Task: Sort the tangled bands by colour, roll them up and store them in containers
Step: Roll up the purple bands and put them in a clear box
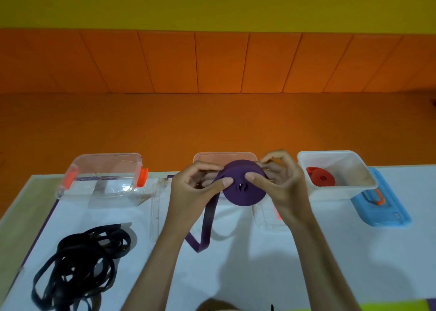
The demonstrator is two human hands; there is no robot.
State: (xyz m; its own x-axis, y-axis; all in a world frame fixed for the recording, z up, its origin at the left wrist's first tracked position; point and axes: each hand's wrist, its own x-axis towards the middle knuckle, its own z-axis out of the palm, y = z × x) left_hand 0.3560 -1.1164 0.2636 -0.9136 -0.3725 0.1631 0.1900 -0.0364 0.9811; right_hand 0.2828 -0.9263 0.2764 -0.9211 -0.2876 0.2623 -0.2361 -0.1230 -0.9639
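Gripped from both sides, the purple roll (243, 192) sits between left hand (198, 189) and right hand (282, 185), thumbs on its face, loose tail (208, 218) hanging below. Behind the roll stands a clear container (224, 156); to its right, red rolls (320, 180) in a white tub (339, 190); lower left, tangled black bands (80, 263).

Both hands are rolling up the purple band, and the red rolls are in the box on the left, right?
No. The head view shows the red rolls in the white box on the right. The left hand and right hand do grip the purple band.
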